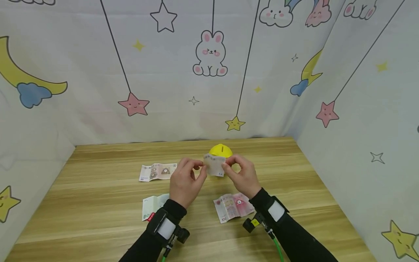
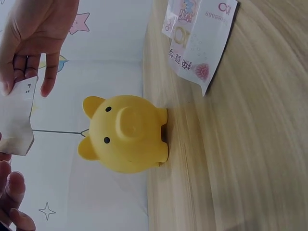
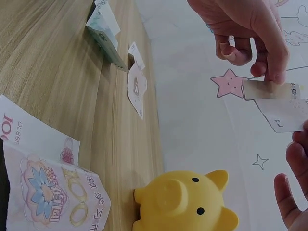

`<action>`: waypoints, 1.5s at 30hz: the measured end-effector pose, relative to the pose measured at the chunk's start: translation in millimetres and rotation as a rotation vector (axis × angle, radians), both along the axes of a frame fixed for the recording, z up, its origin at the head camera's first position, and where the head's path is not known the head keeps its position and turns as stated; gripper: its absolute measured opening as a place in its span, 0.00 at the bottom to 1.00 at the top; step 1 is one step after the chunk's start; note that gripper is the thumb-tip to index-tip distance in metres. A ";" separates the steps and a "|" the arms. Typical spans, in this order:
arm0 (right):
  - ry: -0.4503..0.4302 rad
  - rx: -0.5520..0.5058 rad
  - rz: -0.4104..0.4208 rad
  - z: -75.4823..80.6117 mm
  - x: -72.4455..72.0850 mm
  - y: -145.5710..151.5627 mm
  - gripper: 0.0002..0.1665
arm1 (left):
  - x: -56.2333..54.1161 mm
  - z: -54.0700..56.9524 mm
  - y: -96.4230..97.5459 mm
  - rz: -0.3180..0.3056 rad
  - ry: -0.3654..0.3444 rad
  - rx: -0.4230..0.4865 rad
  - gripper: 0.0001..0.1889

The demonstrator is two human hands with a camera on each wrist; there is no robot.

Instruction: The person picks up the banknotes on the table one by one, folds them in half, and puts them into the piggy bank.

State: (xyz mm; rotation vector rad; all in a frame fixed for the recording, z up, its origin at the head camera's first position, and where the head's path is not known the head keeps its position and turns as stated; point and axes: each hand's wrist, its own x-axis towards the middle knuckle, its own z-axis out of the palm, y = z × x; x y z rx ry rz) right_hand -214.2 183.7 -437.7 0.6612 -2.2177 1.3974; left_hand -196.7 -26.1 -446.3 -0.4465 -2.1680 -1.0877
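A pale, creased banknote [image 1: 214, 165] is held up between my two hands, over the table. My left hand [image 1: 187, 182] pinches its left edge between thumb and fingers. At the opposite edge, my right hand [image 1: 243, 176] pinches it too. Just behind the note stands a yellow piggy bank [image 1: 220, 149], partly hidden by it in the head view; a slot shows on its top. The left wrist view shows the whole piggy bank [image 2: 130, 134] standing upright, its face toward me. In the right wrist view the held note [image 3: 284, 113] appears folded or bent along one side.
On the wooden table [image 1: 108, 207] lie a pinkish-brown 20 note [image 1: 157, 171] at the left, a green note [image 1: 153, 204] partly under my left arm, and a creased pink 100 note [image 1: 229, 208] beside my right wrist. Printed white cloth [image 1: 183, 120] surrounds the table's back and sides.
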 end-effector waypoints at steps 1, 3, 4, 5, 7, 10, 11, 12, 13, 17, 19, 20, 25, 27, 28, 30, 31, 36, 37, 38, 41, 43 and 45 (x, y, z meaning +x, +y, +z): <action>0.000 0.000 0.003 0.3 0.2 -0.1 0.05 | -0.1 -0.3 -0.3 -0.003 -0.013 0.008 0.06; 0.004 0.002 0.011 1.2 0.9 -0.3 0.05 | -0.9 -1.8 -1.5 -0.014 -0.049 0.025 0.06; 0.010 0.004 0.015 1.1 0.7 0.0 0.05 | -1.3 -2.5 -2.1 -0.026 -0.074 0.037 0.07; 0.013 0.004 0.021 1.1 0.7 0.4 0.05 | -1.5 -3.1 -2.9 -0.042 -0.104 0.050 0.07; 0.016 0.004 0.034 1.7 1.3 1.2 0.05 | -2.1 -4.0 -4.6 -0.084 -0.179 0.077 0.09; 0.009 -0.003 0.055 2.2 1.5 2.3 0.05 | -2.9 -5.1 -6.6 -0.157 -0.284 0.104 0.11; 0.005 -0.005 0.060 2.4 1.6 2.6 0.05 | -3.3 -5.5 -7.0 -0.176 -0.311 0.109 0.12; -0.002 -0.006 0.063 2.8 1.8 2.7 0.05 | -3.8 -5.8 -7.4 -0.192 -0.332 0.114 0.12; -0.007 -0.008 0.064 2.9 1.7 2.8 0.05 | -4.0 -6.0 -7.5 -0.206 -0.344 0.116 0.12; -0.024 -0.010 0.059 3.1 1.0 3.4 0.04 | -4.5 -6.1 -6.8 -0.223 -0.356 0.132 0.11; -0.028 -0.012 0.052 2.9 0.8 3.3 0.04 | -4.4 -6.1 -6.0 -0.216 -0.348 0.142 0.11; -0.029 -0.014 0.048 2.7 0.7 3.3 0.04 | -4.5 -6.1 -5.5 -0.210 -0.340 0.147 0.11; -0.035 -0.022 0.032 2.2 1.3 1.8 0.04 | -4.1 -6.6 -1.0 -0.133 -0.282 0.124 0.09; -0.043 -0.027 0.024 1.8 1.4 0.5 0.05 | -3.2 -6.6 1.6 -0.087 -0.240 0.087 0.09; -0.048 -0.029 0.019 1.5 1.3 -0.3 0.05 | -2.8 -6.6 2.9 -0.064 -0.212 0.064 0.09; -0.063 -0.039 0.008 0.5 0.7 -1.8 0.05 | -1.6 -6.4 5.3 -0.024 -0.149 0.014 0.10; -0.072 -0.044 0.004 0.1 0.6 -2.6 0.05 | -1.1 -6.5 6.3 -0.005 -0.115 -0.010 0.10; -0.110 -0.070 -0.018 -0.6 -0.6 -6.9 0.06 | 1.2 -6.4 9.6 0.055 0.010 -0.090 0.11; -0.118 -0.076 -0.021 -0.7 -0.9 -7.8 0.06 | 1.4 -6.0 10.1 0.065 0.025 -0.100 0.11; -0.125 -0.083 -0.024 -0.7 -1.0 -8.7 0.07 | 1.5 -5.8 10.5 0.076 0.039 -0.111 0.11; -0.145 -0.100 -0.027 -1.2 -2.0 -11.1 0.07 | 0.7 -5.7 11.8 0.108 0.085 -0.153 0.12; -0.155 -0.106 -0.028 -1.4 -2.3 -12.3 0.07 | 0.1 -5.8 12.5 0.125 0.120 -0.186 0.12; -0.163 -0.110 -0.029 -1.1 -2.0 -13.4 0.07 | -0.6 -6.5 13.0 0.138 0.151 -0.219 0.12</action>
